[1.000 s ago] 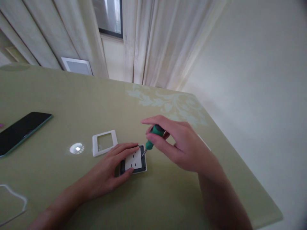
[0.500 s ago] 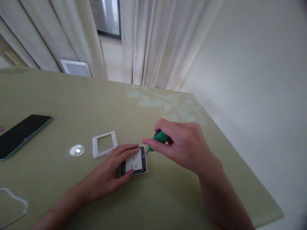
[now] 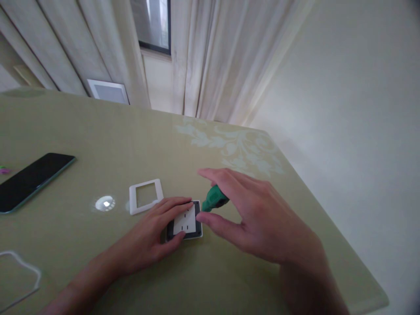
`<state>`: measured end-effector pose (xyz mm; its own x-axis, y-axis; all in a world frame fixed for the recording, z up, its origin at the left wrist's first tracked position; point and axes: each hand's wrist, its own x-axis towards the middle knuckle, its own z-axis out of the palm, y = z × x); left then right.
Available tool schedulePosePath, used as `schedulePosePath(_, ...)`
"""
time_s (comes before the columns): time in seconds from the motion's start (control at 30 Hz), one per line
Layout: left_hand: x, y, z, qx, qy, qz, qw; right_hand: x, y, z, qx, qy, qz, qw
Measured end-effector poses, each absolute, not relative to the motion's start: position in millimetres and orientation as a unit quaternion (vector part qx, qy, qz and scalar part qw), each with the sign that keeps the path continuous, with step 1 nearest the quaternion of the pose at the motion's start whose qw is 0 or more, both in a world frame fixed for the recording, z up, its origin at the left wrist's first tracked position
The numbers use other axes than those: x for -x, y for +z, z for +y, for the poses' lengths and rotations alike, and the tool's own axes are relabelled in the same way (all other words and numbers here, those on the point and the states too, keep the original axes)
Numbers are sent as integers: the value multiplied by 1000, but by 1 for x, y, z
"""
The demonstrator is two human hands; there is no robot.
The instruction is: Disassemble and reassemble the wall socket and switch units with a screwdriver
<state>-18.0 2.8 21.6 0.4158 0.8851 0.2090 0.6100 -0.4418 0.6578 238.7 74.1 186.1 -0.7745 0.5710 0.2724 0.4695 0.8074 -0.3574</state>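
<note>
A white wall socket (image 3: pixel 184 224) on a dark backing lies on the green table (image 3: pixel 98 144). My left hand (image 3: pixel 149 234) rests on it, fingers pressed along its top and bottom edges, holding it in place. My right hand (image 3: pixel 256 214) grips a green-handled screwdriver (image 3: pixel 213 200) between thumb and fingers. The tool lies low and its tip points at the socket's right edge; the tip itself is hidden behind my thumb. A white square cover frame (image 3: pixel 145 195) lies just left of the socket.
A dark phone (image 3: pixel 31 180) lies at the far left. A bright light reflection (image 3: pixel 105 203) shows on the tabletop. A white outline shape (image 3: pixel 19 275) sits at the lower left. Curtains (image 3: pixel 210 57) and a pale wall stand behind the table's far and right edges.
My right hand has lowered and tipped the screwdriver flatter toward the socket's right edge, fingers spreading more. My left hand has stayed on the socket.
</note>
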Motion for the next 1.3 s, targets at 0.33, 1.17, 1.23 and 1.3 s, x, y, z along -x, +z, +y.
schedulePosePath(0.33,18,25,3,-794,268,474,271,-239,182,87,352,79,-910,206)
schedulePosePath(1.17,21,19,4,-788,267,480,278,-235,184,90,275,243,-906,211)
schedulePosePath(1.23,21,19,4,-786,269,480,282,-232,181,91,312,210,-901,217)
schedulePosePath(1.3,21,20,5,-785,271,480,284,-233,181,89,345,174,-897,216)
